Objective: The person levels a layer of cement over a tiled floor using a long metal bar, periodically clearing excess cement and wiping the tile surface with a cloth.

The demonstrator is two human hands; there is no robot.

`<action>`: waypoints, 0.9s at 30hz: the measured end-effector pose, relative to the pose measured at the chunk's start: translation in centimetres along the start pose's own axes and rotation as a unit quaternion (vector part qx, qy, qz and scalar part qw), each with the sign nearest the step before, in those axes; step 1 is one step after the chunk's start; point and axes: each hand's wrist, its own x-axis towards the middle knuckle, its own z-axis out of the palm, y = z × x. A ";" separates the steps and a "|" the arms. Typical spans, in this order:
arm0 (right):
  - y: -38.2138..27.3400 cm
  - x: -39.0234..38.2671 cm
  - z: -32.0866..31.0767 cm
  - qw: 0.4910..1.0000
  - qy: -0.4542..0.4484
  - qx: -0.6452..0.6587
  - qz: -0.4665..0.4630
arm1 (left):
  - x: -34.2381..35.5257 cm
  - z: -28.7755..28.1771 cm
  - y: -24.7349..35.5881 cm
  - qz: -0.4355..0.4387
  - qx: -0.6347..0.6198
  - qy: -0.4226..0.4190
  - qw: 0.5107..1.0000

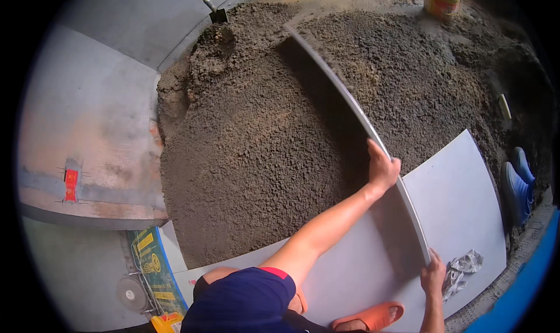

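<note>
A long, thin straightedge (333, 79) with a pale edge runs slantwise from the far middle toward the near right. Part way along it, my left hand (383, 171) is wrapped round the bar, its thumb along the upper side. My right hand (433, 273) grips the near end. The far part of the straightedge reaches over a bed of damp, crumbly grey mortar (251, 152), smoother on the left side and rougher on the right. Its near part crosses large pale tiles (455, 187), and a dark shadow lies along its left.
Crumpled plastic (465, 269) lies on the tile by my right hand. Blue shoes (516, 193) stand at the right. A shovel (217, 13) and a bucket (441, 3) are at the far side. A printed box (154, 269) stands near left. Orange slippers (373, 315) are on my feet.
</note>
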 end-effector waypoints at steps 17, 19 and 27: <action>-3.0 0.2 3.2 0.995 -0.048 0.083 0.003 | 1.6 -2.8 -2.0 0.041 0.054 -0.036 0.997; -3.0 0.5 5.4 0.995 -0.016 0.101 0.001 | 4.5 -2.1 -0.7 0.032 0.017 -0.092 0.995; -4.6 -5.7 9.8 0.991 0.011 0.126 0.049 | 2.6 0.8 0.7 0.115 0.116 -0.158 0.974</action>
